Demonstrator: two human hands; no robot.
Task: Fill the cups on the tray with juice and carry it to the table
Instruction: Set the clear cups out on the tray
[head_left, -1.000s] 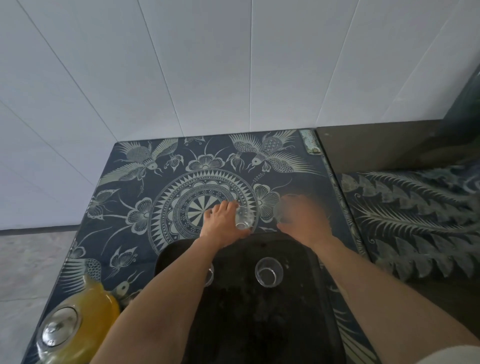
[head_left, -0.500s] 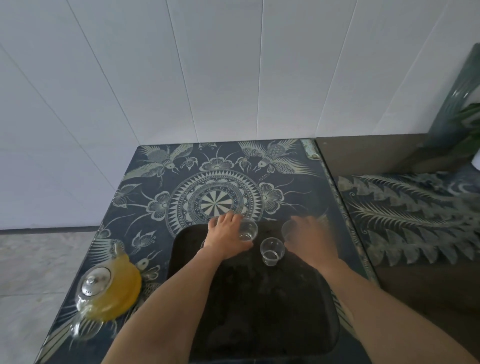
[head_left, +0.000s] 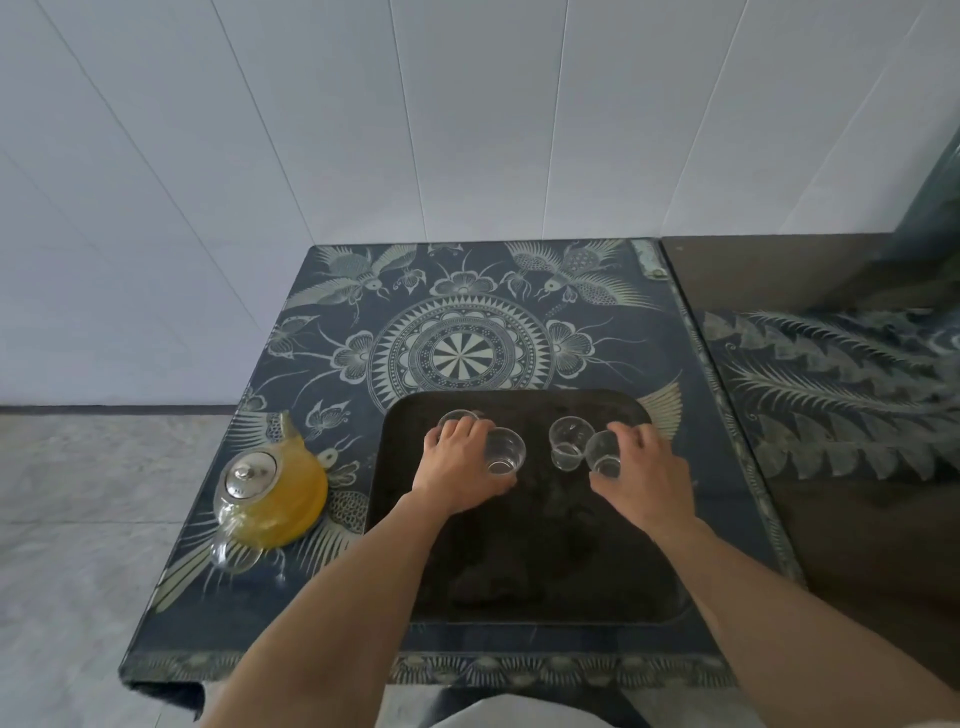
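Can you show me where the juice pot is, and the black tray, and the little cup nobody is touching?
juice pot (head_left: 275, 499), head view, on its yellow belly.
black tray (head_left: 545, 571), head view, on its bare dark floor.
untouched cup (head_left: 570, 441), head view, on its clear wall, between the two hands.

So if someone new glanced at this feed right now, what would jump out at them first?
Probably the glass teapot full of orange juice, standing on the patterned blue table left of the black tray. Next, both hands at the tray's far end: the left hand on a clear cup, the right hand on another cup. All visible cups look empty.
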